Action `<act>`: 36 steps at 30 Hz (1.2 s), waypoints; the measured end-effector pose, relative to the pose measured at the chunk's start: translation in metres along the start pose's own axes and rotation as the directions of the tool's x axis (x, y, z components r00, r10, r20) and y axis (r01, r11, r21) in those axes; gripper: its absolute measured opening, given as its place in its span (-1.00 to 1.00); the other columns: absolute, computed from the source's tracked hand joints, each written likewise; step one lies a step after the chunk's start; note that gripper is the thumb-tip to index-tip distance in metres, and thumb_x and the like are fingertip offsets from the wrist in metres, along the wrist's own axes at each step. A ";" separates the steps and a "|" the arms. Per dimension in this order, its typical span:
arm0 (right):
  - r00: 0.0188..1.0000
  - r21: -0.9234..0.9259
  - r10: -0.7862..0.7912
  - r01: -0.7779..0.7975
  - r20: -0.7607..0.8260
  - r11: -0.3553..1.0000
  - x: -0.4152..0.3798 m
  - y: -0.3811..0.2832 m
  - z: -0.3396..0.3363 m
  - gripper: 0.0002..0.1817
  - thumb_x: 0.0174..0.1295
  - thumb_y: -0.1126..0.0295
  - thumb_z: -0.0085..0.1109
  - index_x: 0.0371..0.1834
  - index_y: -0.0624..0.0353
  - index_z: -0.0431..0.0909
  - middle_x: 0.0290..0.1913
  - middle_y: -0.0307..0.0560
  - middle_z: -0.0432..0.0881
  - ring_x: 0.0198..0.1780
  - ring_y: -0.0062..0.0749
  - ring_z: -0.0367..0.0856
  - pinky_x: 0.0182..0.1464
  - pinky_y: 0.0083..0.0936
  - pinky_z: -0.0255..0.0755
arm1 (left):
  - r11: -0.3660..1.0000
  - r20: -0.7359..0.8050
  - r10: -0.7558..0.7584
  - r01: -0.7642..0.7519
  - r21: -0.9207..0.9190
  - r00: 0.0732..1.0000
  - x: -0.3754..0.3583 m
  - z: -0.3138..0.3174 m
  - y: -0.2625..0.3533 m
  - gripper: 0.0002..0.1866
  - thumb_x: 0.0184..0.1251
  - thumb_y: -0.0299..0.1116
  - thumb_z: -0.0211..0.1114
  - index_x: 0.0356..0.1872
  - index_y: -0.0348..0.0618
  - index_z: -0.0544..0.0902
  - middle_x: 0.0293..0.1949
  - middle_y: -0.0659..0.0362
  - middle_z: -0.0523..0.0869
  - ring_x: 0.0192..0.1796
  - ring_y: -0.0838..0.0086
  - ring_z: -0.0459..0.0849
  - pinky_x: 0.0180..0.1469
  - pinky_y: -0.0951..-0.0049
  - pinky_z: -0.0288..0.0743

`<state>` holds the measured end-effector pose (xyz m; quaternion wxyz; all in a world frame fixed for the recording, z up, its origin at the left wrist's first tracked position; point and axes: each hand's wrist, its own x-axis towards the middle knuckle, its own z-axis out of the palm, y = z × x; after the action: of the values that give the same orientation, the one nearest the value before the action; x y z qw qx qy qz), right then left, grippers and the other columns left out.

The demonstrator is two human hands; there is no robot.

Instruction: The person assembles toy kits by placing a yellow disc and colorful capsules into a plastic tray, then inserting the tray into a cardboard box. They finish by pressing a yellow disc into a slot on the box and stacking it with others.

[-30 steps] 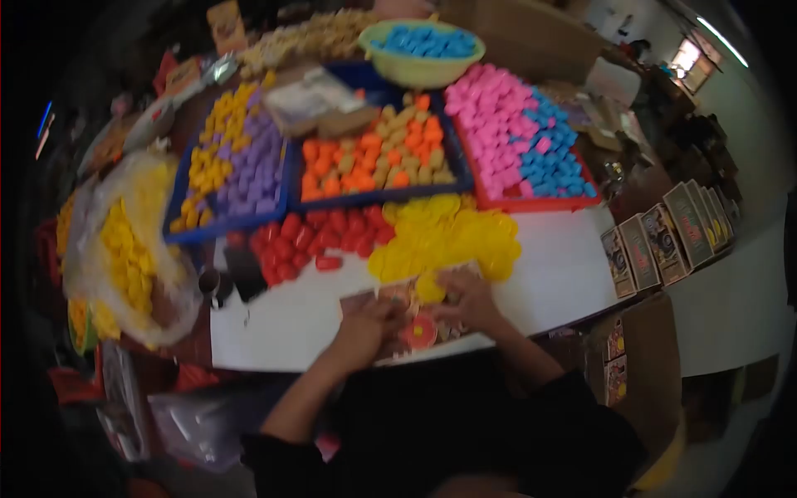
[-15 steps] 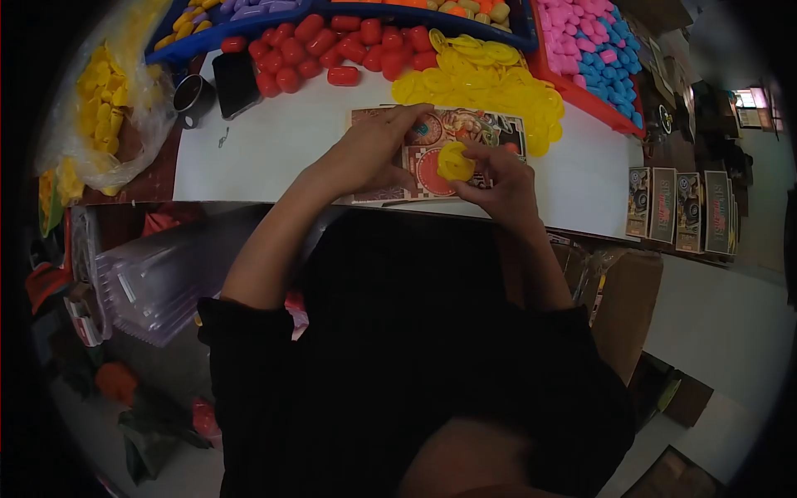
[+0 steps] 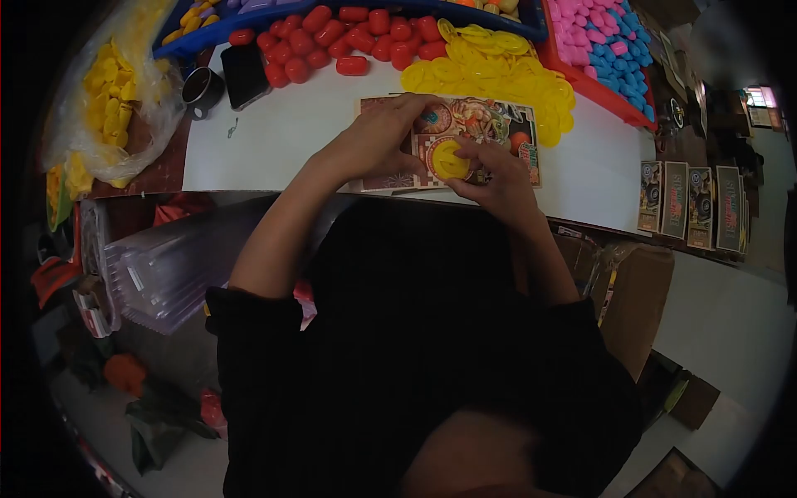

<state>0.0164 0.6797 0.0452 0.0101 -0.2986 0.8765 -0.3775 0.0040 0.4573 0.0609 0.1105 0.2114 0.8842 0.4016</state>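
A colourful printed card [image 3: 477, 118] lies near the table's front edge. My left hand [image 3: 378, 139] rests across its left part, thumb and fingers spread apart with nothing between them. Between the thumb and fingers of my right hand [image 3: 500, 178] is a yellow plastic disc [image 3: 449, 159], lying nearly flat over a red printed circle on the card. The disc's right edge is partly covered by my fingers. Behind the card, a pile of similar yellow discs [image 3: 498, 79] spreads out.
Red plastic capsules [image 3: 353, 65] heap at the back, before a blue tray [image 3: 241, 31]. A red tray [image 3: 594, 91] holds pink and blue capsules. At left are a black phone [image 3: 245, 76], a dark cup [image 3: 202, 90] and a bag of yellow pieces [image 3: 108, 91]. Printed boxes [image 3: 674, 199] stand right.
My right hand has turned the yellow disc from tilted to nearly flat, and set it over the red circle. My left hand stays on the card. The whole view has shifted slightly.
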 end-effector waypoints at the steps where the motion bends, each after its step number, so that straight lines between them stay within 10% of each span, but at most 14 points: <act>1: 1.000 0.004 0.002 -0.002 -0.001 1.000 0.000 0.000 0.000 -0.47 -0.14 0.35 0.44 -0.01 0.21 0.56 -0.31 -0.14 0.63 -0.32 -0.37 0.55 -0.24 -0.48 0.46 | 1.000 -0.006 0.004 -0.004 0.005 1.000 0.000 0.000 -0.001 -0.11 -0.27 -0.37 0.55 0.23 -0.15 0.30 0.01 0.00 0.52 -0.01 0.22 0.59 0.05 0.31 0.47; 9: 0.993 -0.008 -0.033 0.034 0.113 0.999 0.005 0.004 -0.009 -0.55 -0.10 0.35 0.42 -0.06 0.17 0.59 -0.31 -0.09 0.63 -0.30 -0.31 0.57 -0.20 -0.41 0.45 | 1.000 -0.018 -0.022 0.022 0.001 1.000 0.010 0.002 -0.001 -0.28 -0.22 -0.29 0.53 0.10 -0.15 0.45 -0.04 0.04 0.53 -0.06 0.22 0.60 -0.02 0.31 0.49; 15: 0.879 0.152 0.023 -0.108 0.476 0.983 0.035 0.015 -0.035 -0.66 -0.12 0.43 0.42 -0.22 0.28 0.63 -0.35 -0.01 0.67 -0.36 -0.31 0.65 -0.26 -0.49 0.49 | 0.959 0.132 -0.106 0.066 0.276 0.986 0.041 0.001 0.016 -0.63 -0.34 -0.34 0.56 -0.43 -0.14 0.59 -0.24 0.15 0.51 -0.20 0.24 0.59 -0.20 0.30 0.46; 25: 0.966 -0.216 -0.045 0.101 0.253 0.971 0.023 -0.006 -0.021 -0.69 -0.13 0.44 0.33 -0.25 0.27 0.64 -0.41 0.08 0.65 -0.39 -0.15 0.64 -0.27 -0.33 0.48 | 0.918 0.366 -0.192 0.035 0.395 0.911 0.061 -0.004 0.023 -0.68 -0.40 -0.32 0.55 -0.52 -0.16 0.66 -0.52 0.10 0.67 -0.35 0.23 0.66 -0.32 0.29 0.47; 30: 0.835 -0.183 0.120 -0.023 0.537 0.983 0.039 -0.005 -0.025 -0.69 -0.11 0.48 0.26 -0.22 0.28 0.61 -0.38 0.12 0.61 -0.31 -0.06 0.61 -0.23 -0.28 0.46 | 0.899 0.321 -0.189 0.032 0.436 0.928 0.055 0.003 0.021 -0.69 -0.40 -0.31 0.54 -0.51 -0.13 0.66 -0.51 0.10 0.67 -0.36 0.25 0.66 -0.33 0.29 0.47; 32: 0.924 -0.303 0.050 0.074 0.380 0.950 0.027 -0.006 -0.014 -0.92 0.00 0.51 0.13 -0.42 0.26 0.56 -0.36 0.08 0.63 -0.28 -0.07 0.63 -0.28 -0.22 0.45 | 0.905 0.320 -0.217 0.067 0.420 0.922 0.055 0.000 0.021 -0.70 -0.38 -0.33 0.52 -0.51 -0.09 0.64 -0.50 0.11 0.67 -0.35 0.25 0.65 -0.33 0.30 0.46; 36: 0.971 -0.060 -0.141 0.155 0.194 0.986 0.009 0.007 -0.021 -0.64 -0.01 0.41 0.27 -0.09 0.18 0.55 -0.23 0.07 0.59 -0.13 -0.10 0.60 -0.15 -0.31 0.48 | 0.974 0.193 -0.078 0.033 0.226 0.978 0.037 0.000 0.003 -0.65 -0.36 -0.39 0.51 -0.46 -0.12 0.56 -0.44 0.16 0.59 -0.36 0.28 0.58 -0.32 0.33 0.44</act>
<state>-0.0002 0.6926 0.0577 0.0537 -0.3977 0.8604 -0.3140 -0.0275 0.4762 0.0618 0.1859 0.2370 0.9134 0.2739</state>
